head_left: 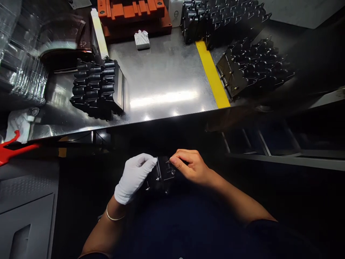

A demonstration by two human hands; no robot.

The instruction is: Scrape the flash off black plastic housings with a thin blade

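Note:
My left hand [134,176], in a white glove, is closed around a small black plastic part [164,174] held below the front edge of the metal table [161,79]. My bare right hand [190,165] pinches the same part at its upper right corner with curled fingers. The part has a thin metal strip on its left side. Both hands sit close together over my dark lap.
A stack of black moulded parts [97,88] stands on the table's left. More black parts [253,66] are piled at the right beyond a yellow stripe [212,75]. An orange fixture [133,14] and a white cloth [142,39] lie at the back. A red tool [13,149] is at far left.

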